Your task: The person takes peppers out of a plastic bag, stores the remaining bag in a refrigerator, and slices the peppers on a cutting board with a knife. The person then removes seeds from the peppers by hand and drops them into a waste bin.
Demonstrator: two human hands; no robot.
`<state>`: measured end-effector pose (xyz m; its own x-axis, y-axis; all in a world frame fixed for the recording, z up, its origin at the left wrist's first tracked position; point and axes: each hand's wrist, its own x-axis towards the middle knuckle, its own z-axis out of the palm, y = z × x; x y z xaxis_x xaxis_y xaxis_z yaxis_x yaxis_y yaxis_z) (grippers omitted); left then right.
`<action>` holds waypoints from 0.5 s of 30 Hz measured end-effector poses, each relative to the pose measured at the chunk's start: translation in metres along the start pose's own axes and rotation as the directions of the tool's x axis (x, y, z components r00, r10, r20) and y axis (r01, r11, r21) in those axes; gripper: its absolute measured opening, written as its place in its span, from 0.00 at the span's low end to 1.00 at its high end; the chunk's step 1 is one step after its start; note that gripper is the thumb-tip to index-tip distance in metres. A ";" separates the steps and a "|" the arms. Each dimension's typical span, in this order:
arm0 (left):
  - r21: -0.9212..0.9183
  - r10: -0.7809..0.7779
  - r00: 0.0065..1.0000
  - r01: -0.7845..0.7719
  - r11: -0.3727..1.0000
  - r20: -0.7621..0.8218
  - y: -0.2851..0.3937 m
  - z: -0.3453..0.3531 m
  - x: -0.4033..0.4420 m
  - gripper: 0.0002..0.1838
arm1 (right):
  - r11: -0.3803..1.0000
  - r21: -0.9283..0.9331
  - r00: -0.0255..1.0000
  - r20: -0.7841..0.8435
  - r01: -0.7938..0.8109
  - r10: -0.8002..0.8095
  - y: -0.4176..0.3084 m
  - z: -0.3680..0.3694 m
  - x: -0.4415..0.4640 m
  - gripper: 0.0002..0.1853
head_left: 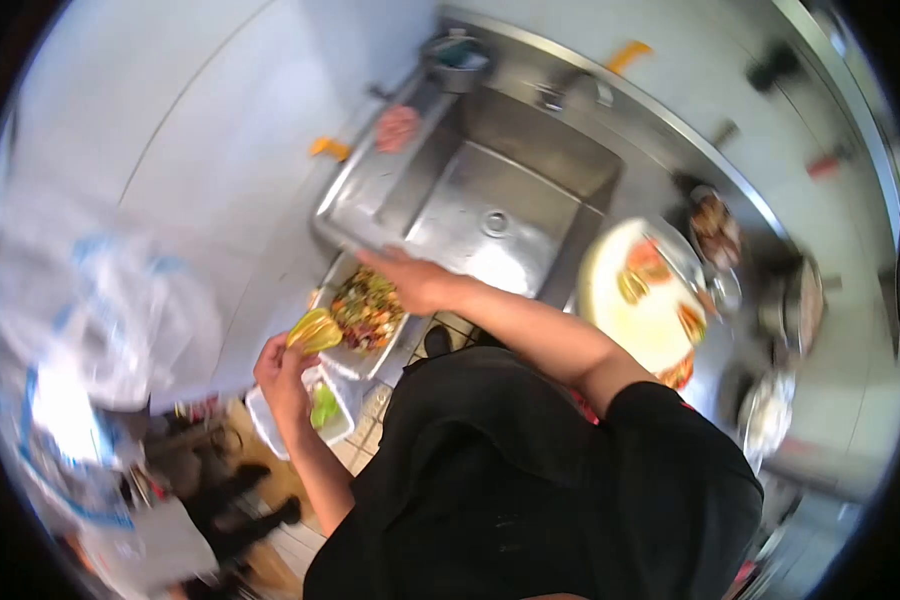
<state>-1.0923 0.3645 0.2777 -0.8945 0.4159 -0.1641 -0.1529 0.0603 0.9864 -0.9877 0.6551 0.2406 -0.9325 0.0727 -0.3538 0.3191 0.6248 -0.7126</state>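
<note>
My left hand pinches a hollow yellow-green vegetable piece, which looks like half a pepper, at the near left corner of a white bin. Mixed food scraps fill that bin, chopped and of several colours. Over the bin's right side, next to the sink's front edge, my right hand reaches with its fingers stretched out and nothing visible in them. Below my left hand stands a second white container holding a light green piece.
A steel sink lies ahead. To the right, a round white cutting board carries cut orange and yellow-green pieces and a knife. Beyond it are a bowl of brownish food and a pot. Plastic bags hang at left.
</note>
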 end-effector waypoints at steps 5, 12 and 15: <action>0.032 -0.118 0.947 0.114 0.993 0.300 -0.028 0.071 0.034 0.10 | 0.981 0.192 0.921 -0.382 0.001 0.074 0.107 0.028 -0.075 0.28; 0.218 -0.303 0.581 0.214 0.952 0.755 -0.074 0.243 0.024 0.11 | 0.824 0.511 0.204 -0.804 -0.244 0.559 0.228 0.030 -0.293 0.13; 0.286 -0.356 0.388 0.227 0.931 0.850 -0.100 0.332 0.008 0.12 | 0.705 0.578 -0.242 -0.815 -0.410 0.527 0.286 0.044 -0.387 0.13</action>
<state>-0.9447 0.6636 0.1806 0.0645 0.9113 -0.4067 -0.2253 0.4103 0.8837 -0.5280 0.7714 0.1472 0.2556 0.9452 0.2033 0.7054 -0.0385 -0.7078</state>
